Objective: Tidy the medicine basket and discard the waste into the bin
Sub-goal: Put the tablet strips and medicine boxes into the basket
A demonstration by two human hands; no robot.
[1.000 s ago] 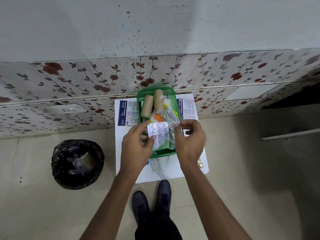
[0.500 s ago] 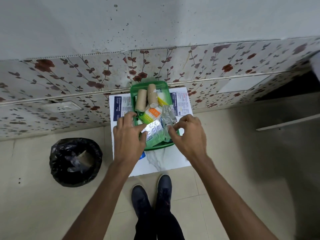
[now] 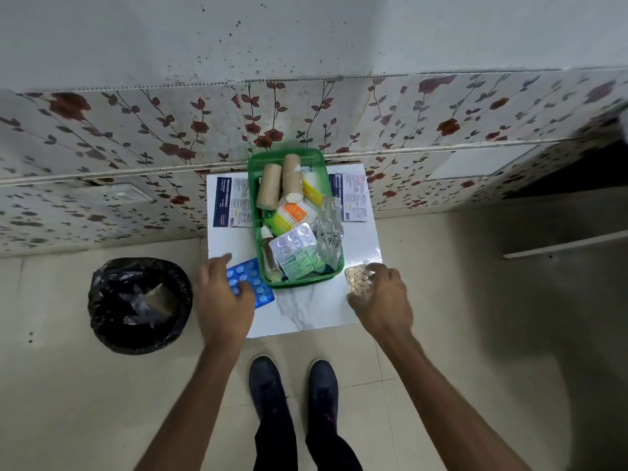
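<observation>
Reaching out to both sides of the basket point(image 3: 295, 158), the person goes for the two loose strips on the white board point(image 3: 319, 311).

Layout, clock face centred on the basket:
- Blue strip point(image 3: 261, 294) at 7 o'clock, flat on the board, just beside the basket's near-left corner.
- Yellow strip point(image 3: 355, 278) at 4 o'clock, just beside the near-right corner.
- Bin point(image 3: 139, 305) at 8 o'clock, on the floor, well apart from the board, black liner open.
- Two leaflets point(image 3: 231, 202) at 10 and 2 o'clock, partly tucked under the basket.

Grip:
- Left hand point(image 3: 222, 300): fingers spread, lying over the blue strip's left half; not closed on it, no lift visible.
- Right hand point(image 3: 382, 297): fingers curled over the yellow strip's near edge; whether it is pinched or only touched cannot be told.

Basket contents: two rolls point(image 3: 270, 190) at the far end, boxes, a small bottle, a foil strip and crumpled clear plastic piled loosely on top.

Judgement on technique: thin strips on a glossy board are likely hard to pinch from above. Better to slide each toward the board's edge, or tip one edge up with a fingertip, then pinch across the width. Check each strip for remaining tablets before deciding: the blue one looks full, so probably basket; the yellow one is too blurred to judge. Keep the sleeveless forearms clear of the overfull pile.
</observation>
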